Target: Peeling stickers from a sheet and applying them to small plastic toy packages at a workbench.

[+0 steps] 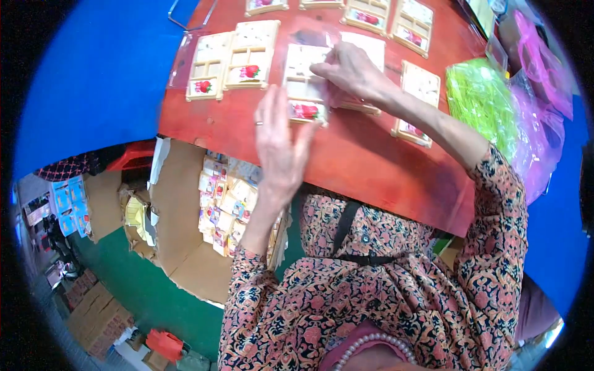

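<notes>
A light wooden compartment tray (303, 89) with white inserts and a red strawberry picture lies in front of me on the red table. Clear plastic film (312, 37) shows around its far end and right side. My left hand (281, 145) is at the tray's near left corner, fingers stretched and slightly blurred, the thumb apart. Over the tray's far right edge, my right hand (356, 71) is closed in a pinch on what looks like the clear plastic bag; its fingertips are partly hidden. Another wooden tray (365, 46) lies partly under the right hand.
Similar wooden trays (250, 55) lie in rows on the red table (365, 161). At right are a bundle of green strips (479, 99) and pink plastic bags (538, 136). A cardboard box (185, 204) below the table's left edge holds many packed pieces (226, 204).
</notes>
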`<state>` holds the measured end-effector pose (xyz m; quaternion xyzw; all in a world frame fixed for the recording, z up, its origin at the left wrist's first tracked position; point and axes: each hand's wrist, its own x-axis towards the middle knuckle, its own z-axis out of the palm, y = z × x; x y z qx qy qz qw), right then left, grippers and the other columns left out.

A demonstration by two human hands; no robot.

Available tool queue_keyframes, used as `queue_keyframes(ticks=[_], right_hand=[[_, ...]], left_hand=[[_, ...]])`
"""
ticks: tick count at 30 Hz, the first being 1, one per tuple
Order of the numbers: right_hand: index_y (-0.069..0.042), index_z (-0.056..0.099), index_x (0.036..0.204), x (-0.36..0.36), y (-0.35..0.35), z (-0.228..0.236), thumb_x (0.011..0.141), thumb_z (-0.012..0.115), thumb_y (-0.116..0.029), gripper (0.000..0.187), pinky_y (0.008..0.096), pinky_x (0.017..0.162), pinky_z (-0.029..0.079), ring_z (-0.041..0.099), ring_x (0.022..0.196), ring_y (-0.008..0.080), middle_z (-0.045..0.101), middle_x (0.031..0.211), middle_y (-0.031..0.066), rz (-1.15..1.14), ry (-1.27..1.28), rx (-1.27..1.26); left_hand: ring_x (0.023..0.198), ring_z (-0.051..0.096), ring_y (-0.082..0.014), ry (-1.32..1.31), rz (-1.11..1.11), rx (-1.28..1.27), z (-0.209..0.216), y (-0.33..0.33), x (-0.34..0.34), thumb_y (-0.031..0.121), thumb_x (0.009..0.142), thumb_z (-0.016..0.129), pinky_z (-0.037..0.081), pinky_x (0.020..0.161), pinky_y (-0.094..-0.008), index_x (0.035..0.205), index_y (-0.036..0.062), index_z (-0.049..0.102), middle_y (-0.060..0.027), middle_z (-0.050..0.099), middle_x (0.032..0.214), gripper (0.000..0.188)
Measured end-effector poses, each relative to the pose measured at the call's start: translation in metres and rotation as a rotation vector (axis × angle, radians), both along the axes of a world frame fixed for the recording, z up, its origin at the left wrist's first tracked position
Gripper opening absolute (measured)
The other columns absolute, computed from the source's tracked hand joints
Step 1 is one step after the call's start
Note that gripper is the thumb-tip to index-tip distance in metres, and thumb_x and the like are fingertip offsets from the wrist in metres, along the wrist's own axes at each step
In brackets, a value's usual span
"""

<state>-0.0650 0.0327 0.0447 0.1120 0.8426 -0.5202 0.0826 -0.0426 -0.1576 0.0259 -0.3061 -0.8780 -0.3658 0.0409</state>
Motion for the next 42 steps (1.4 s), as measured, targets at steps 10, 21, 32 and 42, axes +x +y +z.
queue_keyframes(ticks=[10, 21, 32, 42], right_hand=[[0.008, 0.048, 0.077, 0.014, -0.003, 0.001, 0.085, 0.056, -0.028, 0.037, 0.0384, 0.048, 0.043, 0.055, 0.053, 0.0252, 0.051, 0.055, 0.0198, 0.027, 0.112, 0.351], [0.005, 0.048, 0.074, 0.021, 0.02, -0.005, 0.085, 0.055, -0.023, 0.031, 0.0422, 0.051, 0.044, 0.056, 0.054, 0.0368, 0.053, 0.055, 0.0229, 0.144, 0.228, 0.612], [-0.003, 0.053, 0.101, -0.036, 0.043, -0.031, 0.08, 0.061, -0.019, 0.027, 0.0392, 0.068, 0.042, 0.054, 0.075, 0.0285, 0.053, 0.076, 0.0131, 0.33, 0.993, 0.745], [0.006, 0.057, 0.096, -0.003, -0.007, -0.033, 0.071, 0.056, -0.014, 0.032, 0.0389, 0.078, 0.043, 0.056, 0.09, 0.0278, 0.057, 0.094, 0.0178, 0.205, 0.481, 1.078]], left_hand=[[0.123, 0.028, -0.0474, 0.012, 0.015, -0.012, -0.023, 0.026, 0.007, 0.02, 0.071, 0.071, 0.027, 0.101, -0.0502, 0.128, -0.0103, 0.031, -0.0347, 0.024, 0.134, 0.076], [0.122, 0.032, -0.0447, -0.022, -0.026, 0.034, -0.024, 0.029, 0.009, 0.013, 0.066, 0.076, 0.033, 0.099, -0.0455, 0.127, -0.0087, 0.035, -0.0316, 0.026, 0.134, 0.077], [0.124, 0.03, -0.0434, -0.06, -0.023, 0.013, -0.017, 0.028, 0.01, 0.012, 0.068, 0.074, 0.032, 0.101, -0.0449, 0.126, -0.0109, 0.035, -0.0311, 0.022, 0.136, 0.074], [0.13, 0.016, -0.0448, -0.041, -0.139, -0.104, -0.018, 0.028, 0.009, 0.026, 0.063, 0.078, 0.019, 0.105, -0.0537, 0.133, -0.008, 0.024, -0.0293, 0.015, 0.14, 0.095]])
